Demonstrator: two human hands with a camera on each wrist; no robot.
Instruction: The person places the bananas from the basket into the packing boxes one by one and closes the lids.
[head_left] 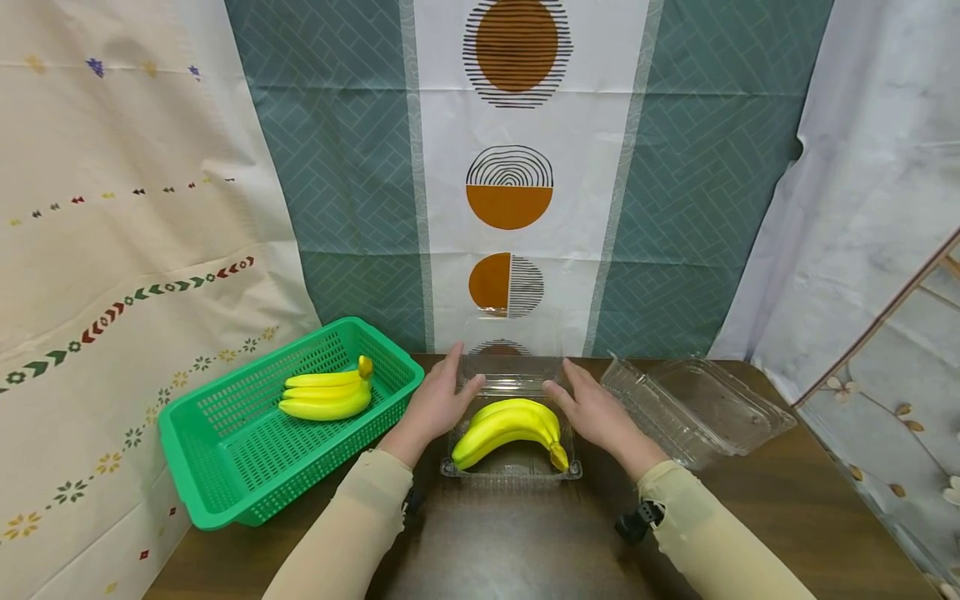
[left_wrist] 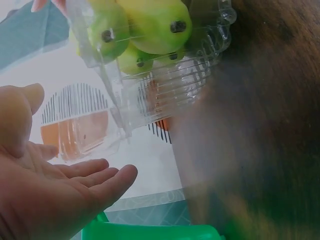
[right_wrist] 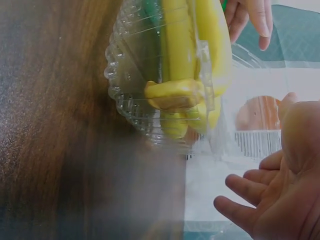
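Note:
A bunch of yellow bananas (head_left: 510, 429) lies in a clear plastic clamshell container (head_left: 512, 477) in the head view, its stem end toward the right. The see-through lid (head_left: 512, 333) stands raised at the back, toward the curtain. My left hand (head_left: 437, 404) is by the container's left side, fingers extended forward and thumb pointing inward; the left wrist view shows its palm turned up beside the plastic. On the opposite side my right hand (head_left: 597, 410) mirrors it, with spread, slightly bent fingers (right_wrist: 245, 190) and nothing in them.
At the left, a green basket (head_left: 300, 492) holds another banana bunch (head_left: 326, 396). More clear clamshell containers (head_left: 697, 408), lids raised, lie at the right of the brown table (head_left: 517, 550). A patterned curtain (head_left: 345, 167) hangs right behind.

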